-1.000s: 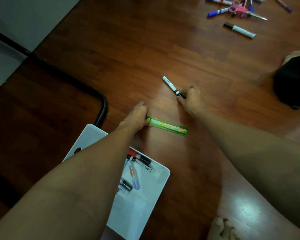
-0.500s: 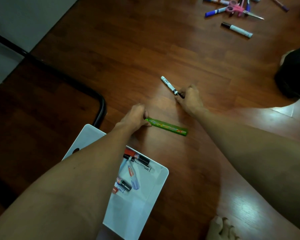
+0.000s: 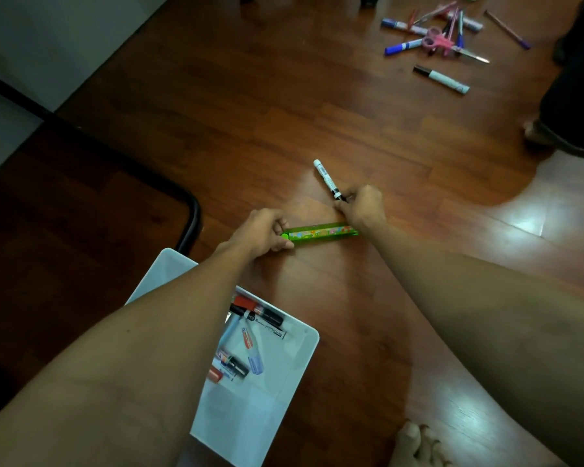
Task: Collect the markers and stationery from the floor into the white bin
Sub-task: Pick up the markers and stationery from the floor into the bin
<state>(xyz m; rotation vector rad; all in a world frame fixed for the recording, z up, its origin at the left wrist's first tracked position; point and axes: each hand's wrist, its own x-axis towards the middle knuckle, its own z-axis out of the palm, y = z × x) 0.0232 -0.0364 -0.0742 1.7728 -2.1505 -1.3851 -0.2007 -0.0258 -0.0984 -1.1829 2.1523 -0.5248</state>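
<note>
My left hand grips the left end of a green patterned ruler, which lies nearly level just above the wooden floor. My right hand pinches the black-capped end of a white marker that points up and to the left. The white bin sits below my left forearm, holding several markers and a small pen. A pile of more markers, pens and pink scissors lies at the far upper right, with a single white marker just below it.
A black metal chair or table leg curves down just left of my left hand. Another person's dark clothing and foot are at the right edge. My toes show at the bottom. A grey wall runs along the upper left.
The ruler has swung from slanting down-right to nearly level and lifted in my left hand. My right hand keeps its pinch on the marker's capped end.
</note>
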